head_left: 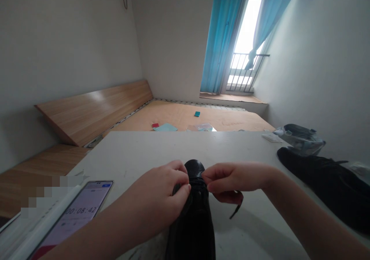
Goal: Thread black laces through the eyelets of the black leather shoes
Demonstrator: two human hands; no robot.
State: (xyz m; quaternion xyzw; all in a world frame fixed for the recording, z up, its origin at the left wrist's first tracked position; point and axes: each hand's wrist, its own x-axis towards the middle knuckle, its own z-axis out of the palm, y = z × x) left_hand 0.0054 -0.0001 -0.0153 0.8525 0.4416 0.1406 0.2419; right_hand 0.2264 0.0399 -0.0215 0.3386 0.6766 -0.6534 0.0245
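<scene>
A black shoe (195, 221) lies in front of me on the white table, its laced part between my two hands. My left hand (166, 192) is closed at the left edge of the lacing, thumb and fingertips pinching the shoe there. Whether a lace is also in that pinch I cannot tell. On the other side, my right hand (228, 181) has its fingers pinched close to the eyelets. A black shoelace (236, 210) runs out from under its curled fingers, and the loose end hangs over the table. The fingertips partly hide the lacing.
A second black shoe (320, 183) rests at the right, beside a clear plastic bag (302, 138). At the left lies a phone (79, 213) with a running timer display. Beyond the white table (150, 148) is a bed (173, 111) with small cloths and packets on it.
</scene>
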